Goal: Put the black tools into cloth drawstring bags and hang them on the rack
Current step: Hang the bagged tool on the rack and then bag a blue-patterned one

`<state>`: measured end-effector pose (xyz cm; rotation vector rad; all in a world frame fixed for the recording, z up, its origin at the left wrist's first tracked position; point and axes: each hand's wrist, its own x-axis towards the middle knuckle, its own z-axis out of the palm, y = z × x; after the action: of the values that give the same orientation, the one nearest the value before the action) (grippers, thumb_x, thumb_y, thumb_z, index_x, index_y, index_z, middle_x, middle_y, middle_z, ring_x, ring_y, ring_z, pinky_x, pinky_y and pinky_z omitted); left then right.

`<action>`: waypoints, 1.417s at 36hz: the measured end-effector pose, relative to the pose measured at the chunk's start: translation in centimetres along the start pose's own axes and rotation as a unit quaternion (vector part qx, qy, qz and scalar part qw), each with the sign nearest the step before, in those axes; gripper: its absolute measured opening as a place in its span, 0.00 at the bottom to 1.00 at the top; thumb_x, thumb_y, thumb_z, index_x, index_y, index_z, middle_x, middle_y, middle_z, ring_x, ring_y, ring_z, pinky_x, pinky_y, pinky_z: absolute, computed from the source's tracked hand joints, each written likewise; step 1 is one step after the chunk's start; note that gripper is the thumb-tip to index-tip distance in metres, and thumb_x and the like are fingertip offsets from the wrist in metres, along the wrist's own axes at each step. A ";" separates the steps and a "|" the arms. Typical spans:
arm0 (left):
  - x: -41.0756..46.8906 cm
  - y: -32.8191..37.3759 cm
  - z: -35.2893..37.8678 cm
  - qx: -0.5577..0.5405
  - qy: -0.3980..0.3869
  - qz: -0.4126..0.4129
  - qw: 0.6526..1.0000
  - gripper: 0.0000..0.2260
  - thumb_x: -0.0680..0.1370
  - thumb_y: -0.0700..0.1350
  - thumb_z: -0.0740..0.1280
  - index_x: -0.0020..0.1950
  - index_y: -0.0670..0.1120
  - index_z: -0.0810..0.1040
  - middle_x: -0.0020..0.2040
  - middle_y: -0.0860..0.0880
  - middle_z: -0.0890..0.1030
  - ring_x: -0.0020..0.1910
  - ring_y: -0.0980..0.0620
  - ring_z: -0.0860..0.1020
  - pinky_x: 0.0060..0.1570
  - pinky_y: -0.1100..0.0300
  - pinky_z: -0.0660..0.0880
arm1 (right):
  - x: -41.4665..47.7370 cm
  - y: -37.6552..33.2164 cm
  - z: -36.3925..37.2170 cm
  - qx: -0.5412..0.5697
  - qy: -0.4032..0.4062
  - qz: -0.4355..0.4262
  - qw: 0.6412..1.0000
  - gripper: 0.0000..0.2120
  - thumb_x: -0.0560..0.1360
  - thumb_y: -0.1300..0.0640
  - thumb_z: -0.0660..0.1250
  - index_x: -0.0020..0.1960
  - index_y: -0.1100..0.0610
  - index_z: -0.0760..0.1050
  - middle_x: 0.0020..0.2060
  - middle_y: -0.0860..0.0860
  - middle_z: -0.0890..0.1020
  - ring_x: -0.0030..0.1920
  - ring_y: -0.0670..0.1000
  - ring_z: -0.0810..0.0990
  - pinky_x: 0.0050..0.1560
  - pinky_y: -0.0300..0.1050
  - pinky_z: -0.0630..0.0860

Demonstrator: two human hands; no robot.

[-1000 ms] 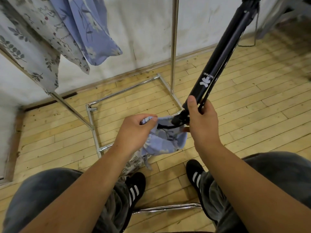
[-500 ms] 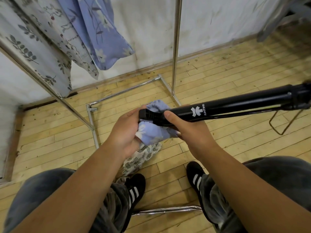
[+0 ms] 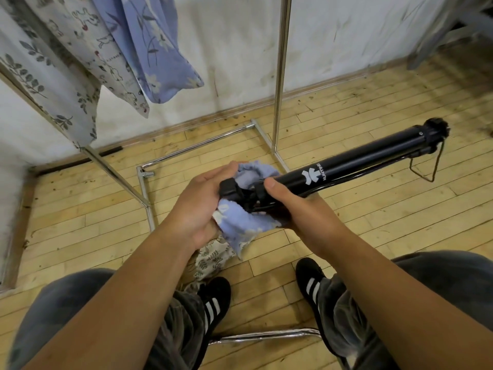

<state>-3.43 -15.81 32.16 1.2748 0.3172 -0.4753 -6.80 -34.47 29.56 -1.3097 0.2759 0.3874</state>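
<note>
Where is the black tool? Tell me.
Head view, centre: the right hand grips the black tool, its near end against the blue bag in the left hand.

Pale wooden plank floor (image 3: 373, 209) here, chrome tube rack base (image 3: 197, 148) standing on it along the wall edge, and two black white-striped sneakers (image 3: 216, 303) planted nearer.

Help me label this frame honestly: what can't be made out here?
Head view only.
1. Whether the end of the black tool is inside the blue bag: the left hand and right hand cover the bag's mouth.
2. How the hanging bags attach to the rack: cut off by the top edge.
3. The leaf-print cloth on the floor: partly behind the left wrist.
4. Grey shape, top right: blurred.
</note>
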 end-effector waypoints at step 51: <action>-0.4 -0.8 0.8 0.271 0.056 0.145 0.950 0.09 0.84 0.47 0.66 0.54 0.51 0.87 0.46 0.55 0.89 0.45 0.58 0.87 0.45 0.64 0.80 | -0.2 -1.8 -0.1 -0.319 0.048 -0.179 0.929 0.09 0.74 0.51 0.77 0.52 0.44 0.82 0.41 0.40 0.86 0.45 0.39 0.85 0.45 0.30 0.80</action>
<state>-4.19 -16.73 31.94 1.8566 0.0875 -0.2412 -6.21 -35.01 31.16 -1.9828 -0.0240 0.0943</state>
